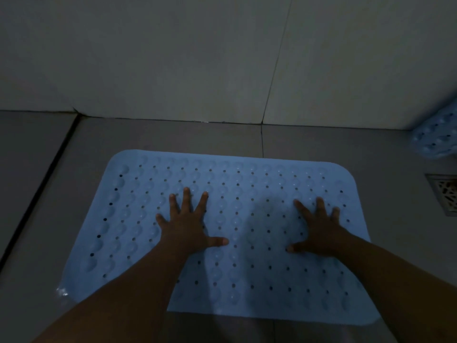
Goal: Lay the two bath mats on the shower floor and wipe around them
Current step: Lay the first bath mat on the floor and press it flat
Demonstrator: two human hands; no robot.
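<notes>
A light blue rubber bath mat [247, 184] with rows of bumps and small holes lies flat on the grey tiled shower floor, its long side facing the wall. My left hand [188, 226] presses on the mat's middle left with fingers spread straight. My right hand [319, 231] presses flat on the middle right, fingers spread too. A second blue mat [435, 137] leans crumpled in the far right corner against the wall, partly cut off by the frame edge.
A square metal floor drain [444, 193] sits right of the mat. A dark groove [42, 184] runs along the floor at the left. The tiled wall [222, 58] rises just behind the mat. The light is dim.
</notes>
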